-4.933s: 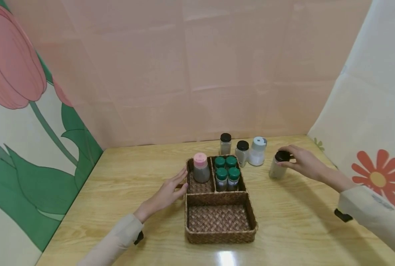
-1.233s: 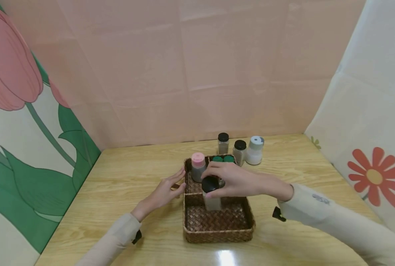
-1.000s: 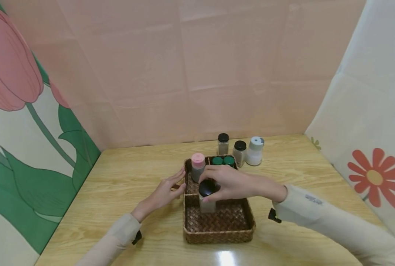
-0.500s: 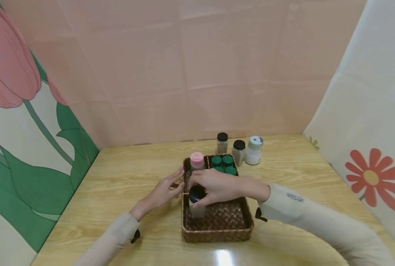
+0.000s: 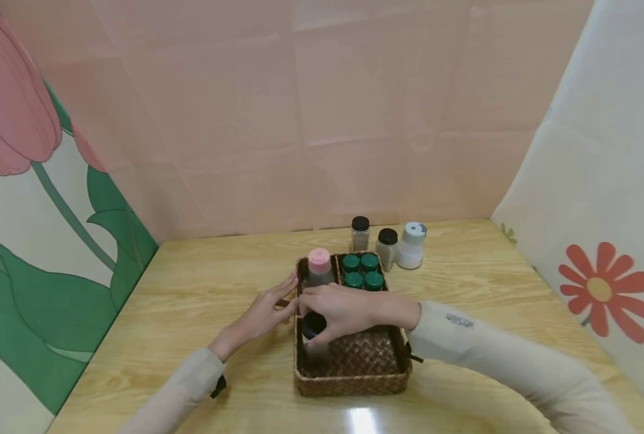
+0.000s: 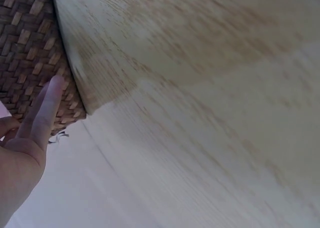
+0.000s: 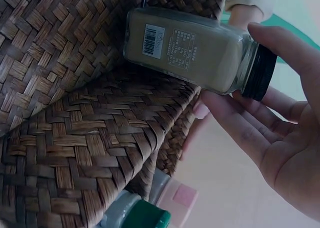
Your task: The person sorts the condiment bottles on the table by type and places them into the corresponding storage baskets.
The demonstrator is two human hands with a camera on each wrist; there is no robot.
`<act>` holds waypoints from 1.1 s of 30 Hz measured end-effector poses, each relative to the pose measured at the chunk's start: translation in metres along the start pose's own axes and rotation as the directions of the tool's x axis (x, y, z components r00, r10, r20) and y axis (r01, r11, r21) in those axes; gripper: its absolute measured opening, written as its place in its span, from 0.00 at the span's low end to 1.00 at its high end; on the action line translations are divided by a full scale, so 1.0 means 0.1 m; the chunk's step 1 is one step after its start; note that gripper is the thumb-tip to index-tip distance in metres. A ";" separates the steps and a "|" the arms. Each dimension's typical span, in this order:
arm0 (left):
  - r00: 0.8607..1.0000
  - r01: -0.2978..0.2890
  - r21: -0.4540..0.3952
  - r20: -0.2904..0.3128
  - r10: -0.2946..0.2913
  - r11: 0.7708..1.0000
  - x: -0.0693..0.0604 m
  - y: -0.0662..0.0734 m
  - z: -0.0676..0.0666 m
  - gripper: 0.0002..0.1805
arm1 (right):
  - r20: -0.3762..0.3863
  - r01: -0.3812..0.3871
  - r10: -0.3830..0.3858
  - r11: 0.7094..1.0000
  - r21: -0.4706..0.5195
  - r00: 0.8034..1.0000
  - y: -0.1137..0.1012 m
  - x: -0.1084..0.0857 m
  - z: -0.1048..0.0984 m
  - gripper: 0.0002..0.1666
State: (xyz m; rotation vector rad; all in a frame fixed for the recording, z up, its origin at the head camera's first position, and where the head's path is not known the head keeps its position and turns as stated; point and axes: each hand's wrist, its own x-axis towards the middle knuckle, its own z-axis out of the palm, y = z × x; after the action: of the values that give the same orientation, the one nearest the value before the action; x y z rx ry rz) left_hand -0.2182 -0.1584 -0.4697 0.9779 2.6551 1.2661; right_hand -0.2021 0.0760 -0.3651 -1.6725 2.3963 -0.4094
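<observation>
My right hand (image 5: 349, 310) pinches a glass spice jar (image 7: 185, 50) near its black lid (image 5: 314, 325). Its contents are pale brown powder, and a barcode label shows in the right wrist view. The jar is within the big front compartment of the woven basket (image 5: 354, 386), at the back left corner. Whether its base rests on the bottom is hard to tell. Straight fingers of my left hand (image 5: 264, 310) touch the basket's left outer wall, as the left wrist view also shows. Behind the right hand, a pink-capped bottle (image 5: 319, 262) stands in the back left compartment.
Several green-capped jars (image 5: 362, 271) fill the back right compartment. Behind the basket stand two black-lidded jars, one farther back (image 5: 360, 235) and one nearer (image 5: 387, 248), beside a white bottle (image 5: 411, 247). A pink cloth (image 5: 300, 120) hangs along the table's back edge.
My right hand has carried the black-lidded jar from the table's right side into the front compartment, then farther left and lower. My left hand stays at the basket's side.
</observation>
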 end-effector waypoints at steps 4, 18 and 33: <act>1.000 0.006 -0.004 0.008 -0.006 1.000 -0.01 -0.02 0.01 0.33 | 0.005 -0.011 0.011 1.000 -0.023 1.000 0.01 0.04 0.05 0.32; 1.000 0.017 0.011 0.008 -0.017 1.000 0.00 -0.03 0.02 0.33 | 0.051 -0.017 0.017 1.000 0.004 0.999 0.06 0.11 0.16 0.27; 1.000 0.018 -0.038 0.012 -0.017 0.999 -0.01 -0.01 0.01 0.32 | 0.083 -0.027 0.026 1.000 0.014 0.996 0.03 0.13 0.17 0.27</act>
State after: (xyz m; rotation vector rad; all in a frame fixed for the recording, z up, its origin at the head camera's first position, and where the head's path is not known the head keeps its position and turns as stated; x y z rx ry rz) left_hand -0.2182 -0.1590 -0.4712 0.9518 2.6150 1.2981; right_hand -0.2036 0.0628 -0.3820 -1.6169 2.3475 -0.3466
